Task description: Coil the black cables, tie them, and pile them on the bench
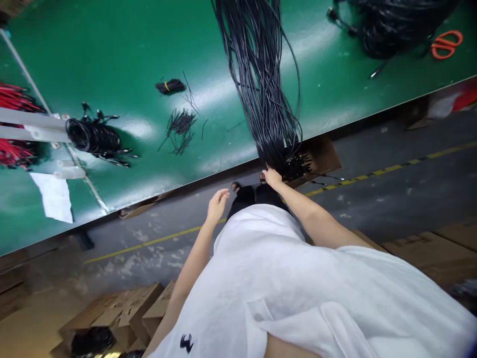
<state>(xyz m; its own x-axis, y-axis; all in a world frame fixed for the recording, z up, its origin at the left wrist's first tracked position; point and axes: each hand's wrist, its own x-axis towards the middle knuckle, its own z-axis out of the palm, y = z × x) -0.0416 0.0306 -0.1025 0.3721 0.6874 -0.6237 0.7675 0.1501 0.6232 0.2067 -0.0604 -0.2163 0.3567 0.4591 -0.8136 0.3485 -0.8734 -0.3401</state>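
A long, thick bundle of black cables (257, 74) runs down the green table and hangs over its front edge. My right hand (273, 177) is closed on the cables near their lower end, just below the edge; some of its fingers are hidden. Dark connector ends (298, 166) gather to the right of that hand, and a few thin leads stick out beyond them. Off to the left, in front of the table edge, my left hand (218, 201) hangs in the air with loosely bent fingers, and nothing shows in it.
On the green table (122, 44) lie short black ties (181, 124), a banded tie bundle (170, 86), a coiled cable (95, 136), white paper (52, 196) and orange-handled scissors (446, 44). Black cables (391, 25) pile up at right. Cardboard boxes (115, 311) stand behind me.
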